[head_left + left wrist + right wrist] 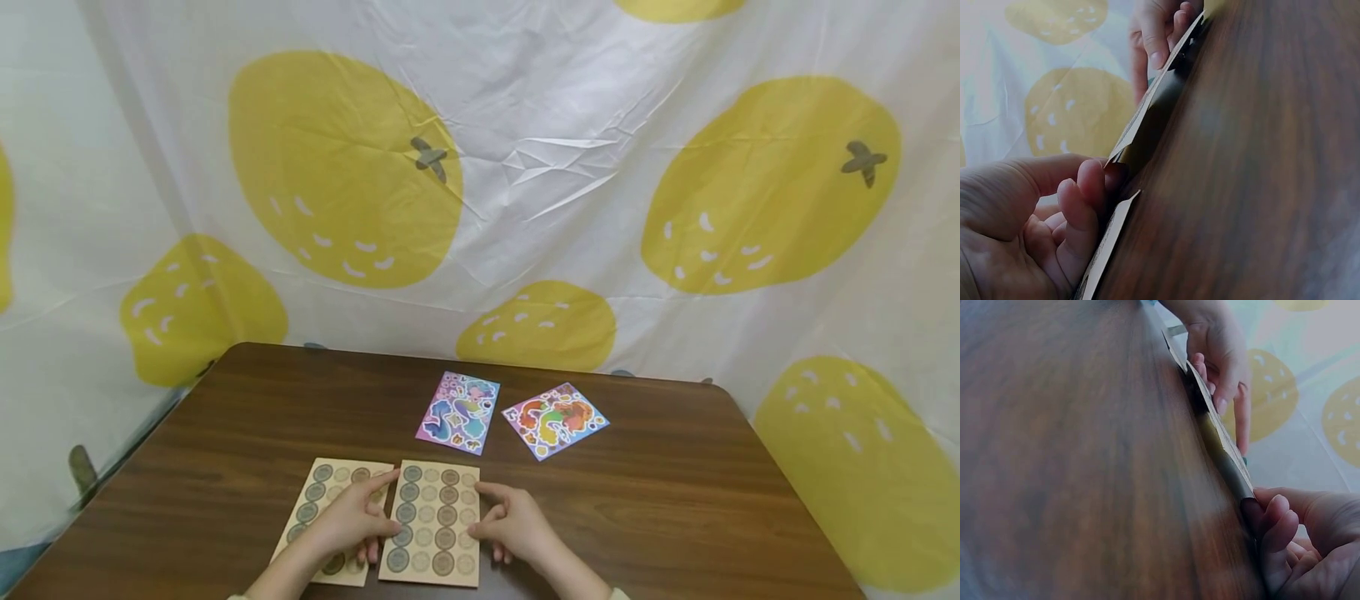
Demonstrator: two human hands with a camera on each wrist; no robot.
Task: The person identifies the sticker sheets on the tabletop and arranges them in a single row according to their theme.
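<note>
Head view: the tan rectangular paper sheet printed with four columns of grey, brown and pale circles [437, 523] is near the dark brown wood-grain bench's [675, 483] near edge, which is cut off; its long axis points toward the far edge. The left hand [351, 518] and right hand [519, 523] pinch its opposite sides. A similar tan circle-printed sheet [324, 490] is partly hidden by the left hand. Toward the far edge lie a purple-blue sticker sheet [459, 413] and a pink-orange sticker sheet [557, 421].

Left wrist view: the pinched sheet appears almost edge-on, its print unreadable.

Right wrist view: curled fingers meet its side; whether it touches the bench is hard to tell.
</note>
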